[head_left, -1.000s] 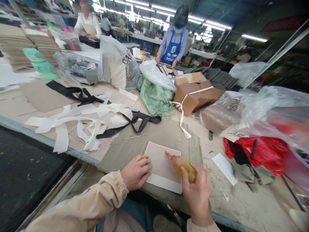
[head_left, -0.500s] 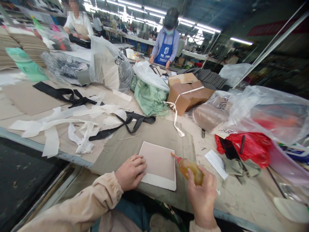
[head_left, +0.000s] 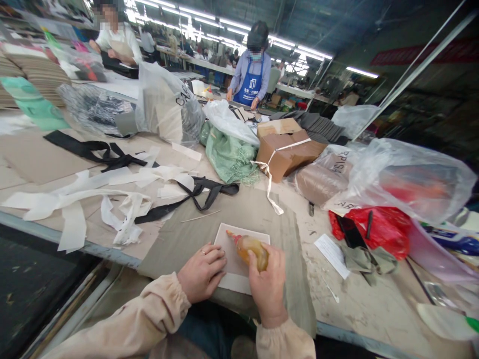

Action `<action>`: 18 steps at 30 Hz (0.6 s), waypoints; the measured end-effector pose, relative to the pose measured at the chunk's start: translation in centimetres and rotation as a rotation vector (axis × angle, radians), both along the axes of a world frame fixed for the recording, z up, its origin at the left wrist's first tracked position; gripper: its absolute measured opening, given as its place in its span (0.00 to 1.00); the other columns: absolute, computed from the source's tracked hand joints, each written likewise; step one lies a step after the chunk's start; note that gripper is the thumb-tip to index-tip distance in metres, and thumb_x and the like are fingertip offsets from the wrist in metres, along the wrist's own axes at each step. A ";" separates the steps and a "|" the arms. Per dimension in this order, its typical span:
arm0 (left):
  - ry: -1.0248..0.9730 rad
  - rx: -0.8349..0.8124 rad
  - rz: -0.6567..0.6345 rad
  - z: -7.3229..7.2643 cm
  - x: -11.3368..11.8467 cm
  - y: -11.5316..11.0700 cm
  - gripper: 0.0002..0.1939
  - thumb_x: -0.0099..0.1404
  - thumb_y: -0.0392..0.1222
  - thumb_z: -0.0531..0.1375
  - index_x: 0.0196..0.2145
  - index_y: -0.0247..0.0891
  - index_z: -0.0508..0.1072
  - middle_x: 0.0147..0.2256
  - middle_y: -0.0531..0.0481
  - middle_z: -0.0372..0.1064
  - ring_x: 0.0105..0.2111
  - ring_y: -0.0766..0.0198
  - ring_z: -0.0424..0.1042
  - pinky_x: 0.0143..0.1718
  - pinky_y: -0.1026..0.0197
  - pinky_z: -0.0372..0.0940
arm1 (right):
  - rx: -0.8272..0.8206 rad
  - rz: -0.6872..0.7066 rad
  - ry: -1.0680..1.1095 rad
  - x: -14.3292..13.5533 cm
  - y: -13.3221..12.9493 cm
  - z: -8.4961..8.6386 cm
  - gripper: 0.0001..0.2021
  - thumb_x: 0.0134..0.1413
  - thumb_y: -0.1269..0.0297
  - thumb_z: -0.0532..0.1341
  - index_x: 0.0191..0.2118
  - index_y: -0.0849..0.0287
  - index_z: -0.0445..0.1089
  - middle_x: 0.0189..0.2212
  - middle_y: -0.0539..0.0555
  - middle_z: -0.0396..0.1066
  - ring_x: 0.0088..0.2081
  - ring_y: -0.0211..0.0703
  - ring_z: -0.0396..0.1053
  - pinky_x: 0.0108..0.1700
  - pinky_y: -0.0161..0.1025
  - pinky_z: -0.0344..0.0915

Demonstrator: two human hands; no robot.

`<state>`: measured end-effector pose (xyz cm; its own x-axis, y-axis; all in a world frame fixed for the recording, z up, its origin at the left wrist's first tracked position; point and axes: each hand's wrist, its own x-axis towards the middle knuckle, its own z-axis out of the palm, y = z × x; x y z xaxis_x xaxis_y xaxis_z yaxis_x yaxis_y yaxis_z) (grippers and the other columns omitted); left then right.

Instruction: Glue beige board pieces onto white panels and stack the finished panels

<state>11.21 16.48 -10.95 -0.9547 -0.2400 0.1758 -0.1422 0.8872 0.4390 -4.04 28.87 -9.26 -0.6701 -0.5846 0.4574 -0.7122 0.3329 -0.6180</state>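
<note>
A flat pale pink panel (head_left: 234, 264) with white borders lies on a grey-green sheet (head_left: 179, 239) at the table's front edge. My left hand (head_left: 203, 271) rests on the panel's left edge, fingers together and bent, a ring on one finger; nothing shows in it. My right hand (head_left: 267, 281) is wrapped round a squeeze bottle (head_left: 254, 252) of amber liquid with a red cap. The bottle is tilted, its orange tip pointing left over the upper left part of the panel. Whether the tip touches the panel is unclear.
White strips (head_left: 123, 214) and black straps (head_left: 209, 192) lie left and ahead. Beyond are a green bag (head_left: 228, 154) and a tied brown bundle (head_left: 288, 154). At right are a paper slip (head_left: 332, 255), red plastic (head_left: 392, 229) and clear bags. A person in a blue apron (head_left: 252, 82) stands opposite.
My right hand has moved left with the bottle, taking its tip from the panel's right edge to its upper left part. My left hand has stayed on the panel's left edge.
</note>
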 end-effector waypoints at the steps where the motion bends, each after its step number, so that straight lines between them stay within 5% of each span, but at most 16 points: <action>1: 0.000 0.000 -0.001 0.0 0.0 0.0 0.14 0.62 0.38 0.53 0.47 0.40 0.69 0.46 0.45 0.67 0.52 0.52 0.60 0.56 0.44 0.55 | 0.004 0.012 -0.009 0.2 -0.3 0.0 0.12 0.56 0.62 0.58 0.44 0.60 0.62 0.38 0.57 0.63 0.42 0.46 0.62 0.46 0.45 0.62; 14: 0.013 0.013 0.000 -0.2 0.0 0.0 0.13 0.62 0.38 0.54 0.45 0.39 0.69 0.45 0.45 0.67 0.52 0.53 0.59 0.56 0.44 0.54 | 0.000 -0.260 0.220 -5.3 7.0 -0.4 0.17 0.52 0.55 0.60 0.42 0.62 0.65 0.36 0.59 0.66 0.40 0.48 0.64 0.42 0.45 0.64; 18: 0.022 0.028 0.018 0.1 0.1 -0.1 0.13 0.62 0.38 0.54 0.45 0.40 0.69 0.45 0.44 0.67 0.52 0.53 0.60 0.56 0.44 0.54 | -0.103 -0.336 0.000 -5.5 7.9 0.4 0.20 0.53 0.51 0.58 0.45 0.62 0.64 0.37 0.58 0.66 0.39 0.49 0.65 0.41 0.46 0.64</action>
